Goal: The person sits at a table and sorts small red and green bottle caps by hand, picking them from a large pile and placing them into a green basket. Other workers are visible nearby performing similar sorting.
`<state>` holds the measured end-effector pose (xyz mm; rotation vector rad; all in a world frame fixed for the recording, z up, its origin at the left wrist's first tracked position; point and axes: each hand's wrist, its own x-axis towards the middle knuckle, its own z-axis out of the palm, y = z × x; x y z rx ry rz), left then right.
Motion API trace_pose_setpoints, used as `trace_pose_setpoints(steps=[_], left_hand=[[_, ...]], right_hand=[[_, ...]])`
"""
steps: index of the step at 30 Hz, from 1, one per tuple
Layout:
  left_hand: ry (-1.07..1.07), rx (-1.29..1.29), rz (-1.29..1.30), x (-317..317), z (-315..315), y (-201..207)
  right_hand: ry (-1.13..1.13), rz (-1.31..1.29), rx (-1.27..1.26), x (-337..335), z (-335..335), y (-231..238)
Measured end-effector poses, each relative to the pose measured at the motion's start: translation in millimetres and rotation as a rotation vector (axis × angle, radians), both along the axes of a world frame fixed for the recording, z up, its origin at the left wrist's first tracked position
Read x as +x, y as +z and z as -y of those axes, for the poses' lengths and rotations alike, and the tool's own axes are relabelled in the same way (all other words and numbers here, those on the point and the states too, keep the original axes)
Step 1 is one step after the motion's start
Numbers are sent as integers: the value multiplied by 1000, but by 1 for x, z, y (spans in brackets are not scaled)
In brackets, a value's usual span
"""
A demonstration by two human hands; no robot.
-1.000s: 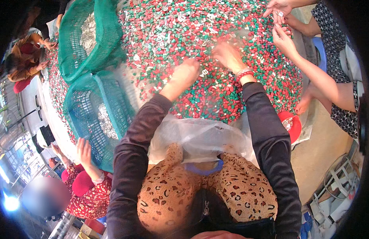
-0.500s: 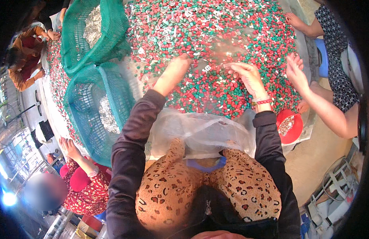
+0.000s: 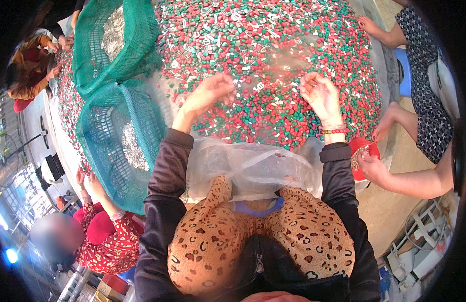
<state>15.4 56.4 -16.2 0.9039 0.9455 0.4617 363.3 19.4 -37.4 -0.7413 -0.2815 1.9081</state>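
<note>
A wide heap of small red and green pieces (image 3: 253, 121) lies before me, with pale loop-shaped pieces (image 3: 208, 49) scattered through it. Above its near left part is my left hand (image 3: 209, 94), thumb and fingers closed together; a tiny whitish bit shows by the fingertips, too small to name. My right hand (image 3: 321, 95) hovers to the right over the heap, palm turned up and fingers curled inward. Whatever those fingers hold, if anything, is hidden. A gap separates the two hands, and red and green pieces fill the surface beneath it.
Two green mesh-lined baskets (image 3: 128, 55) with silvery pieces (image 3: 136, 146) stand left. A co-worker's hand (image 3: 374, 168) reaches into a red bowl (image 3: 358, 173) on the right. Translucent sheeting (image 3: 253, 166) hangs over the near edge. More people sit along the left.
My left hand has lifted back to the left, off the heap. My right hand has turned palm up, its fingers curling. The right co-worker's hand has moved down to the red bowl.
</note>
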Motion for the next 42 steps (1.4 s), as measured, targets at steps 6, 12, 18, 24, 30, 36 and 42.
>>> trace_pose_setpoints(steps=[6,12,18,24,30,36,42], left_hand=[[-42,-8,-193,9,-8,-7],[176,-102,197,0,-15,14],[113,16,-35,-2,-22,15],[-464,811,-1143,43,-6,-33],[-473,984,-1250,60,7,-56],[-316,648,-1052,52,4,-48],[523,-154,362,15,15,-1]], right_hand=[[313,664,218,-48,-45,4],[486,1586,957,-105,-82,-25],[649,1817,913,-108,-71,-41],[718,1538,447,-74,-27,-16],[712,1507,558,-67,-31,-7],[593,1892,967,-104,-46,-36],[637,1892,913,-95,-28,-25]])
